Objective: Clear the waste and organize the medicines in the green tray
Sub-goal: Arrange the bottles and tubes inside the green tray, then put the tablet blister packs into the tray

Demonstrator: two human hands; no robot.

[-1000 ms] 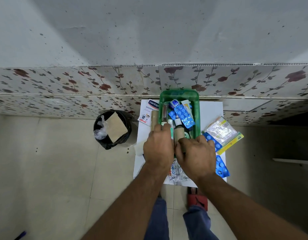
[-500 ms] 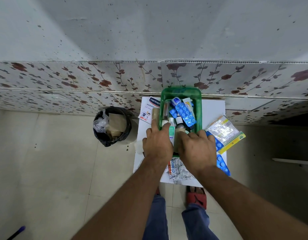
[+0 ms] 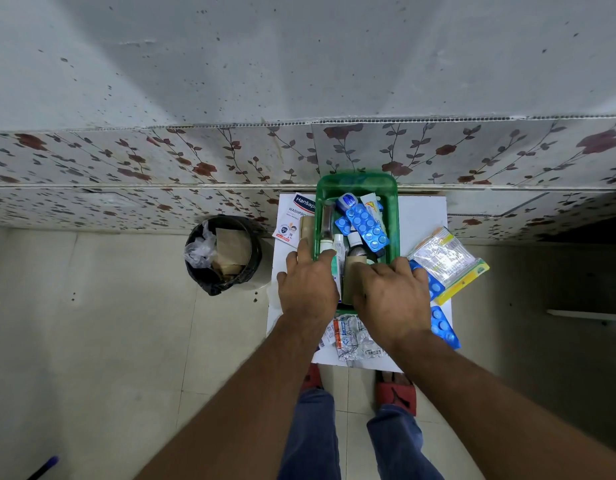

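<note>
The green tray (image 3: 355, 180) stands on a small white table (image 3: 422, 216), against the wall. It holds blue blister strips (image 3: 367, 226), a white tube (image 3: 371, 208), small bottles (image 3: 354, 241) and a cardboard roll (image 3: 350, 277). My left hand (image 3: 308, 285) grips the tray's near left corner, its index finger lying along the outside of the left wall. My right hand (image 3: 391, 296) curls over the near right corner. Crumpled silver strips (image 3: 351, 337) lie on the table just below my hands.
A plaster box (image 3: 296, 216) lies left of the tray. To the right are a clear bag of packets (image 3: 441, 256), a yellow box (image 3: 464, 282) and a blue strip (image 3: 445, 327). A black bin (image 3: 223, 254) with cardboard and plastic stands on the floor at the left.
My left hand has slid slightly left onto the tray's left wall. My right hand stays at the near right corner. The tray has hardly moved.
</note>
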